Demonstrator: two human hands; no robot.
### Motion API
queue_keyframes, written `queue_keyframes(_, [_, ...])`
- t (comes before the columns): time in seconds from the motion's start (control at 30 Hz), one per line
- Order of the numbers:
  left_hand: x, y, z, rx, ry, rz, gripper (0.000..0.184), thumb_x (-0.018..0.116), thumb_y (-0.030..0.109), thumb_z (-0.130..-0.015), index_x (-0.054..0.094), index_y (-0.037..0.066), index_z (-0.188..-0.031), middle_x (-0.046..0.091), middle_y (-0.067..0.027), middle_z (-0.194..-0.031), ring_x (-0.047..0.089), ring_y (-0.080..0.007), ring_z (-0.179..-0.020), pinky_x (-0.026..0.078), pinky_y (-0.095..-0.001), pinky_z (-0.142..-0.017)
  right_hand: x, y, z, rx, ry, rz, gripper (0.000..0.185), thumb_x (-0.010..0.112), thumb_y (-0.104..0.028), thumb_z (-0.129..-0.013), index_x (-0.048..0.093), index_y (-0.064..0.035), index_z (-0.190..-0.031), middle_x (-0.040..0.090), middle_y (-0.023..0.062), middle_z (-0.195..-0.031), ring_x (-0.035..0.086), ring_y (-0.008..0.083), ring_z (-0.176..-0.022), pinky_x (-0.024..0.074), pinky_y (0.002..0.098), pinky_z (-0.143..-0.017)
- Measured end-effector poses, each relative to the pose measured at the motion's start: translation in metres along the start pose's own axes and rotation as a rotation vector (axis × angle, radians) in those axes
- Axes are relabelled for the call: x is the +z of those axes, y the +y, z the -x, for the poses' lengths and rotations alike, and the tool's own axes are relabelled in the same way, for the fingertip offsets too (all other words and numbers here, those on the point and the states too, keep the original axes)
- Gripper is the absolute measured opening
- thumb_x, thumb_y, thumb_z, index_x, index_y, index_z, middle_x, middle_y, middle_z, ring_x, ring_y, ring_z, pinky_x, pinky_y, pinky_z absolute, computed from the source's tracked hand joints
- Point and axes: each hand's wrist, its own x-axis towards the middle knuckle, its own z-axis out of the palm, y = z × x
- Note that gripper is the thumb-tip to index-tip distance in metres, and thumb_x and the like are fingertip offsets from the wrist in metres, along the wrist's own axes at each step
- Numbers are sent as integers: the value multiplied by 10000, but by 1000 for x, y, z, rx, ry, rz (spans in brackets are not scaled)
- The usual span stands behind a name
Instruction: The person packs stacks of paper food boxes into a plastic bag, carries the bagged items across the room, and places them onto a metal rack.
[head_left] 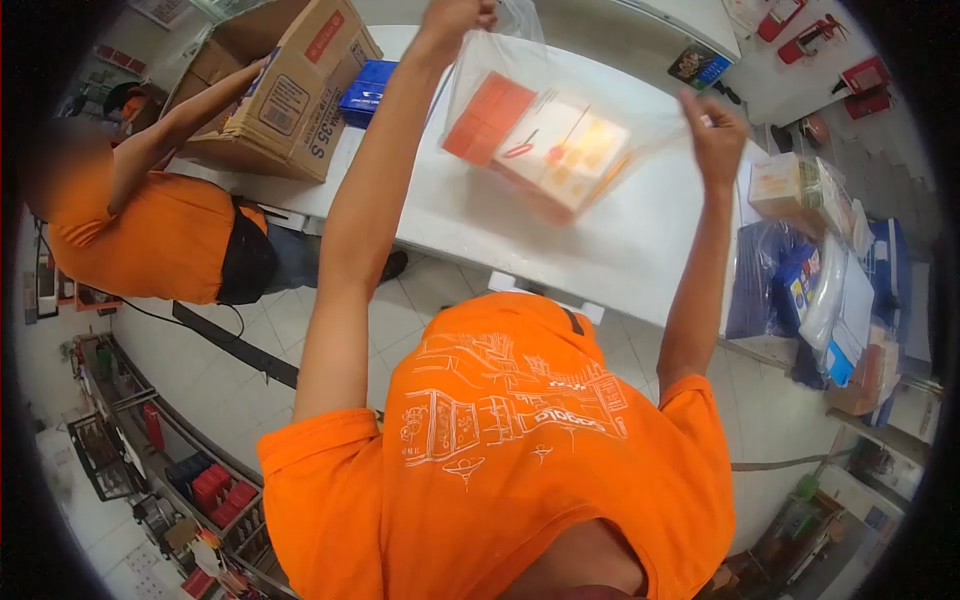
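A clear plastic bag (640, 160) hangs stretched between my two hands above the white table. My left hand (458, 20), at the top edge of the view, is closed on one side of the bag. On the other side, my right hand (716, 138) grips the plastic between its fingers. Inside the bag are an orange-red box (489, 117) and, against it, a white box (560, 150) with yellow and red pictures. Their lower edges are blurred, so I cannot tell whether they touch the table.
The white table (470, 220) runs across the view. At left, a person (165, 235) in orange reaches into a large open cardboard box (295, 105), near a blue package (368, 93). Wrapped packages (800, 275) crowd the right end. Fire extinguishers (812, 40) stand at upper right.
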Motion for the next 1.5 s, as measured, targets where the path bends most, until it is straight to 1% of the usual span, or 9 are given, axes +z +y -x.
queue_keyframes(0.23, [-15, 17, 12, -15, 45, -15, 148, 480, 166, -941, 544, 33, -927, 524, -14, -703, 531, -123, -637, 430, -261, -562, 5, 20, -80, -63, 93, 73, 428, 770, -390, -795, 621, -22, -635, 462, -63, -546, 381, 54, -542, 329, 245, -517])
queue_keyframes(0.37, [-40, -134, -63, -94, -177, -293, 213, 576, 174, -813, 625, -31, -840, 663, -128, -847, 630, -173, -753, 496, -327, -701, 53, 145, -87, 62, -246, 196, 490, 693, -484, -841, 638, 3, -842, 588, 81, -709, 502, 171, -666, 441, 332, -660])
queue_keyframes(0.47, [-9, -93, 2, -127, 123, -268, 292, 652, 193, -806, 613, -53, -957, 656, -127, -848, 630, -174, -795, 493, -327, -724, 67, 169, -46, 36, -272, 318, 584, 663, -518, -856, 574, 10, -1090, 646, 202, -1001, 634, 298, -940, 481, 392, -834])
queue_keyframes(0.6, [-12, -96, 21, -118, 79, -267, 522, 714, 299, -808, 558, -78, -1133, 659, -129, -884, 629, -183, -858, 477, -320, -804, 80, 154, 57, 424, 262, -54, 508, 580, -430, -934, 556, 20, -1167, 588, 185, -1213, 541, 281, -1179, 407, 377, -998])
queue_keyframes(0.7, [-16, -107, 13, -144, 63, -192, 584, 728, 339, -809, 547, -78, -1176, 660, -128, -897, 625, -183, -880, 457, -312, -856, 107, 220, 162, 905, 120, -279, 359, 454, -401, -997, 497, -67, -1122, 498, 33, -787, 484, 164, -666, 459, 305, -602])
queue_keyframes(0.8, [-1, -94, 10, -143, 65, -159, 568, 718, 349, -820, 558, -68, -1170, 650, -112, -915, 614, -179, -890, 446, -306, -873, 133, 161, 217, 1505, 268, -1237, 873, 437, -514, -961, 31, 43, -1498, 502, 172, -988, 514, 213, -699, 484, 326, -608])
queue_keyframes(0.97, [16, -76, -6, -144, -42, -230, 507, 731, 362, -800, 591, -42, -1074, 648, -91, -888, 610, -168, -844, 444, -311, -872, 172, 161, 146, 1043, 172, -1560, 908, 430, -578, -937, 104, 70, -1483, 251, 265, -1485, 325, 349, -1350, 286, 443, -1133])
queue_keyframes(1.3, [8, -65, -4, -175, -47, -77, 513, 757, 396, -778, 588, -10, -1042, 617, -71, -868, 588, -154, -851, 440, -292, -861, 194, 133, 171, 1478, -3, -1239, 1035, 412, -689, -892, 15, 53, -1493, 155, 293, -1530, 231, 431, -1409, 269, 518, -1129])
queue_keyframes(1.5, [18, -73, 6, -174, -44, -317, 462, 679, 413, -841, 602, -7, -1017, 611, -72, -966, 530, -166, -983, 371, -291, -934, 244, 138, 154, 1103, -272, -1402, 913, 353, -695, -909, 209, 7, -1474, 282, 182, -1507, 339, 306, -1371, 328, 488, -1089])
